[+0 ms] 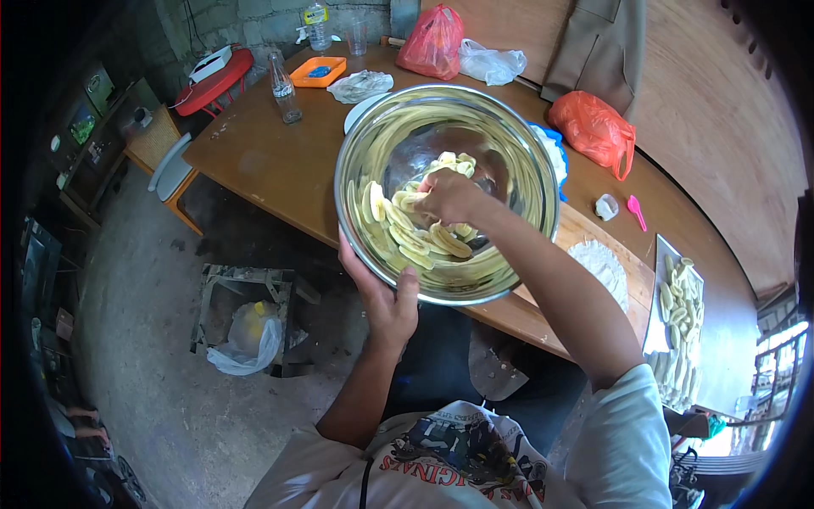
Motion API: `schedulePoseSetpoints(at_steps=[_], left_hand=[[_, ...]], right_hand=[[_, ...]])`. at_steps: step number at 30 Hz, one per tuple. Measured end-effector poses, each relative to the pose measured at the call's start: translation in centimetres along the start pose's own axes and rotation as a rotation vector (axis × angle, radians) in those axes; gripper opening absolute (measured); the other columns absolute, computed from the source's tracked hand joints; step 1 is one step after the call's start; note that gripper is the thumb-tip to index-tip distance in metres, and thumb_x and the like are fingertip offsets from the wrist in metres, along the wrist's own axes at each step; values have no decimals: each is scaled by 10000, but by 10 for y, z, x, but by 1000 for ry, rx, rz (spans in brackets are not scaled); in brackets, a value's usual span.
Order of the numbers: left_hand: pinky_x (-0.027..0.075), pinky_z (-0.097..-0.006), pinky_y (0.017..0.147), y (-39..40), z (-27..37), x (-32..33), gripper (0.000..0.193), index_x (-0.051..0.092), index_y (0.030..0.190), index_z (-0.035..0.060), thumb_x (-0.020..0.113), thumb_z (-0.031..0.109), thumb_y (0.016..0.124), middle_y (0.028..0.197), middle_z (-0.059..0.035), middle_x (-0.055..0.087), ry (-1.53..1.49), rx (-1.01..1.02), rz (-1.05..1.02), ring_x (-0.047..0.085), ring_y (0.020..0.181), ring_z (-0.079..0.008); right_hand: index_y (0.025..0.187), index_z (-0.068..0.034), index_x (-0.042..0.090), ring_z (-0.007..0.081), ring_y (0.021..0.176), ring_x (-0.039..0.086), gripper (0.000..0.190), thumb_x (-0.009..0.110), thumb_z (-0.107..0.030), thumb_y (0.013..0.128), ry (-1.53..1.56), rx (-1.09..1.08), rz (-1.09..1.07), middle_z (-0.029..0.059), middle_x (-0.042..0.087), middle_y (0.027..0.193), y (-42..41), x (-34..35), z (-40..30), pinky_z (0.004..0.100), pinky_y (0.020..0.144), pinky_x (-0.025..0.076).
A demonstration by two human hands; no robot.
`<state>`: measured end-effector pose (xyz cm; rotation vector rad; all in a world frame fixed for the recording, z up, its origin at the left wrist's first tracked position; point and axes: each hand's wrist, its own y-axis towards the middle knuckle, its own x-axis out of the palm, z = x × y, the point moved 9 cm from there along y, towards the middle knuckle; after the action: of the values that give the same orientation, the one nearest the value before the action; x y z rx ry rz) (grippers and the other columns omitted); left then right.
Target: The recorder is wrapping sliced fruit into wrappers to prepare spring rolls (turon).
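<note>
A large shiny metal mixing bowl [445,299] is tilted towards me. My left hand [385,302] grips its near left rim, thumb on top of the edge and fingers underneath. Inside lie sliced peeled bananas [407,238], some long slices spread along the lower left wall and others heaped near the middle. My right hand [448,197] reaches into the bowl among the slices, fingers bent down; its fingertips are partly hidden, so whether they hold a slice cannot be told. Below the bowl, a wooden board [579,223] bears a round mound of white powder [601,270].
A tray [655,318] at the right holds more banana pieces [680,305]. Near it are a pink spoon [636,213] and a small cup [607,207]. A glass bottle [284,92], an orange tray [318,72] and red plastic bags [432,41] stand on the table [254,153].
</note>
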<state>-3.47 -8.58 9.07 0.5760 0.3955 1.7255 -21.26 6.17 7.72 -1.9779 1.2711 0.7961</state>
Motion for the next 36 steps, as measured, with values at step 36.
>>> schedulePoseSetpoints(at_steps=[36], left_hand=[[324, -546, 1286, -24, -4, 2, 1103, -29, 1723, -64, 718, 320, 1007, 1679, -292, 204, 44, 93, -16, 336, 1576, -406]], right_hand=[[1269, 32, 748, 438, 1134, 762, 465, 717, -357, 1016, -86, -65, 152, 277, 793, 1167, 19, 19, -46, 480, 1024, 576]])
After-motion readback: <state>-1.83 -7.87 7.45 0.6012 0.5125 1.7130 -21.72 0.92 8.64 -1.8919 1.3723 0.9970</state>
